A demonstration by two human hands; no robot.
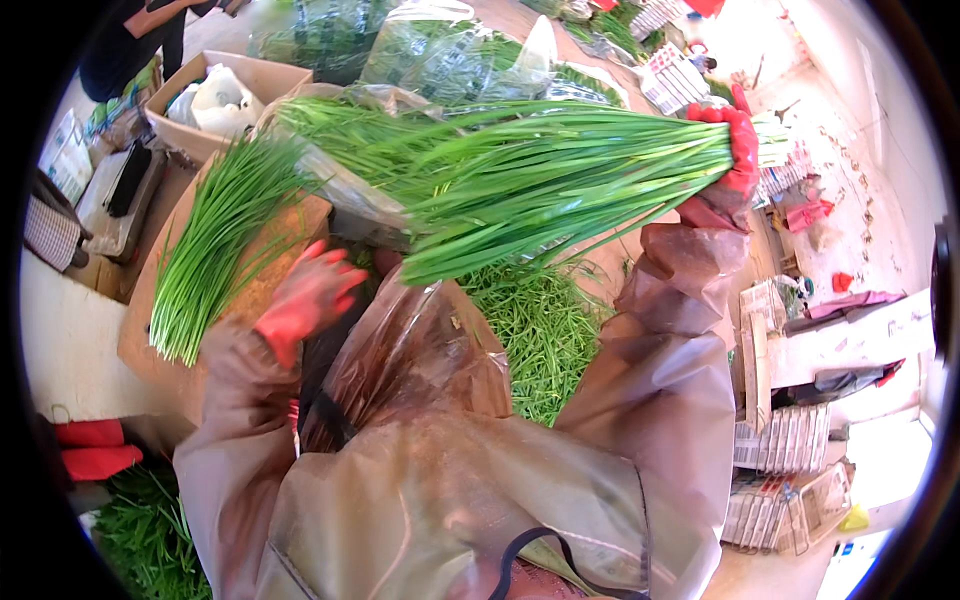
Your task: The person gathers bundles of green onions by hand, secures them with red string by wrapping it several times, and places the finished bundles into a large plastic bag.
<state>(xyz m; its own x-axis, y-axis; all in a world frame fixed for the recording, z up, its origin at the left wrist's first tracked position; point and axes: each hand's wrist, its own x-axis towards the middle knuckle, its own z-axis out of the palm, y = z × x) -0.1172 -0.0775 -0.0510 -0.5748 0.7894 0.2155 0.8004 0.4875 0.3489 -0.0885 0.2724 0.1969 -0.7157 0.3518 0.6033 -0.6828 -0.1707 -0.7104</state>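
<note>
My right hand (733,150), in a red glove, grips a large bunch of long green leaves (570,170) by its pale stem end, high on the right; the leaves stretch leftward across the middle. My left hand (310,300), also red-gloved and slightly blurred, has its fingers spread and holds nothing. Left of it, a smaller bunch (200,280) lies on a brown wooden board (140,350). More leaves (355,135) rest on clear plastic behind the held bunch. A heap of short green scraps (530,350) sits beneath it, in front of my body.
A cardboard box (175,140) with white containers stands back left, beside a person in dark clothes (115,55). Bagged greens (420,60) lie at the back. Wire baskets (780,440) are on the right; a pile of greens (145,530) is low on the left.
</note>
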